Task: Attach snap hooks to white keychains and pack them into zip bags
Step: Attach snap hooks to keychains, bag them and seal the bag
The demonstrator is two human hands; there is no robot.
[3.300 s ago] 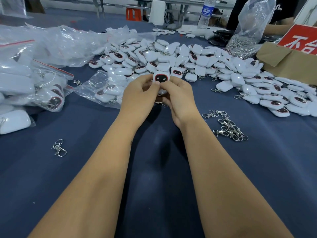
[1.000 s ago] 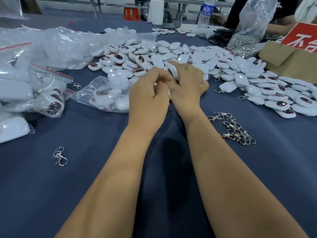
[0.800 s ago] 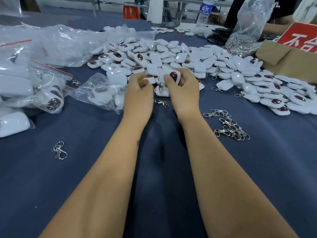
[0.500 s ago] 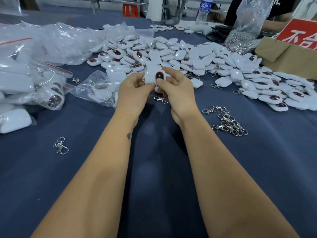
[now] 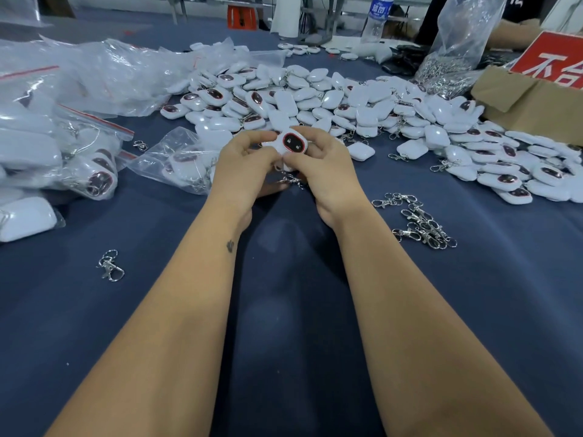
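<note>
Holding one white keychain (image 5: 291,143), both hands, left (image 5: 243,167) and right (image 5: 325,171), pinch it, a snap hook (image 5: 291,180) hanging below. Some zip bags (image 5: 75,159) are filled. Many keychains (image 5: 347,105) wait on the counter (image 5: 284,279).

water bottle (image 5: 377,14), cardboard box (image 5: 523,104), red sign (image 5: 552,63)

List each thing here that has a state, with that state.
left hand: grips the held keychain
right hand: pinches the held keychain
held keychain: off the table, face up
zip bag: lying flat, keychains inside
water bottle: upright
spare snap hooks: loose heap
</note>
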